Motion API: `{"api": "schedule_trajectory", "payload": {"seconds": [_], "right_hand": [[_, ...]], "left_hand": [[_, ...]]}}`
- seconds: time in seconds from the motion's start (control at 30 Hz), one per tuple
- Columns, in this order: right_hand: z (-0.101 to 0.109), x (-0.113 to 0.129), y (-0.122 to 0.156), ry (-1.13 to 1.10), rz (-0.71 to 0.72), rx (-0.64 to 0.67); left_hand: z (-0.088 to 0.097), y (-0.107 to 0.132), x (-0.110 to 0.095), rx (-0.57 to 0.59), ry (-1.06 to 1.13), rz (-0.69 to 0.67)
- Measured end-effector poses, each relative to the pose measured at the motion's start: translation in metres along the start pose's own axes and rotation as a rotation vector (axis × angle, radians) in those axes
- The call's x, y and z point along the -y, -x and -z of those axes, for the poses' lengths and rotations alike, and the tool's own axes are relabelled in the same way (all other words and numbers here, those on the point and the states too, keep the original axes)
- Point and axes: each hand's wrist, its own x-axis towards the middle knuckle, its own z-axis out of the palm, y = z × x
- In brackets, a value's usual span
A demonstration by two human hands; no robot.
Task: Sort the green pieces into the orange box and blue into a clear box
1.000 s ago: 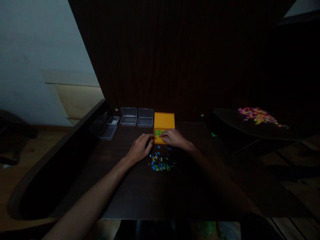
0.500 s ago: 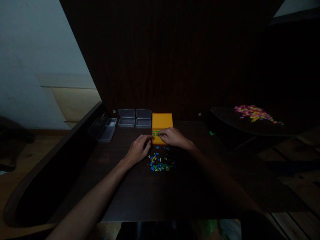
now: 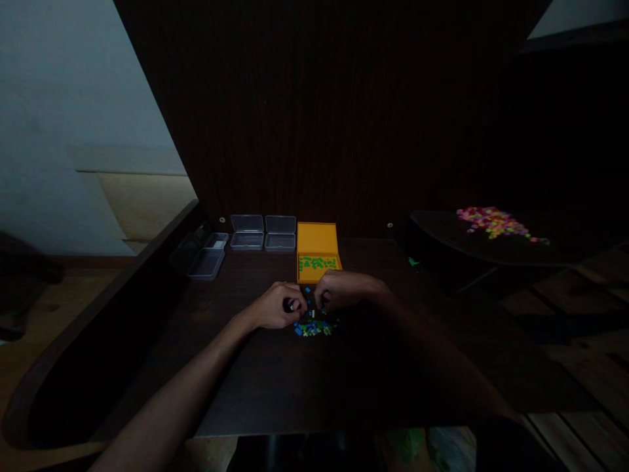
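Note:
Small toy building bricks [image 3: 314, 329] in blue, green, yellow and white lie in a loose pile on the dark desk. At the pile's left edge, my left hand [image 3: 280, 305] has its fingers curled together; whether a brick is between them is too dark to tell. My right hand [image 3: 340, 287] reaches over the pile's far right side, fingertips pinched downward, their contact hidden. Just beyond both hands stands an open yellow box [image 3: 317, 237] with its lid raised. Green bricks [image 3: 314, 263] are spread over its floor.
Two open clear plastic cases [image 3: 247, 241] [image 3: 280, 242] stand left of the yellow box, with another clear case [image 3: 207, 263] farther left. Colourful beads [image 3: 496, 221] lie heaped on a dark surface at right. A raised side panel [image 3: 113, 314] bounds the desk's left.
My right hand has come back from inside the yellow box to the brick pile, uncovering the green bricks. My left hand has shifted slightly right and nearer, its fingers now curled over the pile's edge.

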Motion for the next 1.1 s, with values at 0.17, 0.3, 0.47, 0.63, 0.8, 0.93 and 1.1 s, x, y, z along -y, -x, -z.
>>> {"api": "schedule_trajectory", "payload": {"seconds": [0.17,0.3,0.47,0.63,0.8,0.93,1.1], "right_hand": [[-0.002,0.003,-0.004,0.030,-0.013,0.013],[-0.003,0.004,-0.005,0.031,-0.014,0.017],[-0.003,0.005,-0.005,0.050,-0.020,0.015],[-0.002,0.010,-0.006,0.071,-0.023,0.004],[-0.003,0.011,-0.009,0.059,-0.052,0.041],[-0.004,0.008,-0.010,0.040,-0.064,0.046],[-0.003,0.008,-0.009,0.041,-0.079,0.051]], "left_hand": [[-0.002,0.000,-0.007,0.094,0.028,-0.044],[-0.003,0.000,-0.011,0.116,0.007,-0.035],[-0.003,-0.001,-0.013,0.110,-0.026,-0.022],[-0.003,-0.002,-0.015,0.115,-0.028,-0.030],[-0.005,-0.002,-0.014,0.128,-0.029,0.002],[-0.005,-0.002,-0.013,0.138,-0.049,0.029],[-0.004,-0.002,-0.016,0.164,-0.058,0.038]]}}
